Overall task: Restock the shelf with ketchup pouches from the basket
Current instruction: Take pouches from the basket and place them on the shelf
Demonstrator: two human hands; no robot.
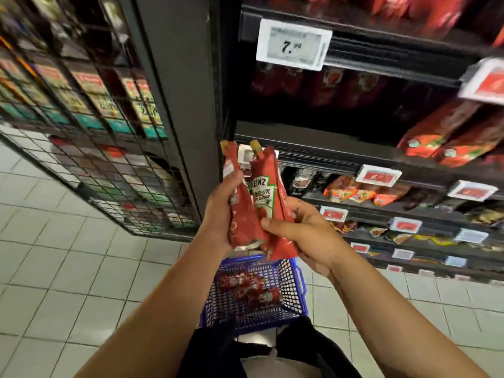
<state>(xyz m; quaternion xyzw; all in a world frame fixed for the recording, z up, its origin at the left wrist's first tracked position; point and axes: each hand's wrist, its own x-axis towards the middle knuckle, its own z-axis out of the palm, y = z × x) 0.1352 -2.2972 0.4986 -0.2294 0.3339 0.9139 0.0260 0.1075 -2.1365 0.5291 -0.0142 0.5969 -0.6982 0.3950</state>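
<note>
We hold two red ketchup pouches upright, spouts up, long axes near vertical, side by side and overlapping in front of the shelf's dark post. The left pouch (pixel 240 203) sits in our left hand (pixel 221 211), whose fingers curl round its back. The right pouch (pixel 270 197), label facing us, is pinched by our right hand (pixel 302 227), thumb across its front. The shelf (pixel 321 156) lies ahead and to the right, nearer our right hand, so we judge that pouch goes first. Directly below, on the tiled floor, the blue basket (pixel 297 285) holds more pouches (pixel 251 287): at least two, blurred together.
</note>
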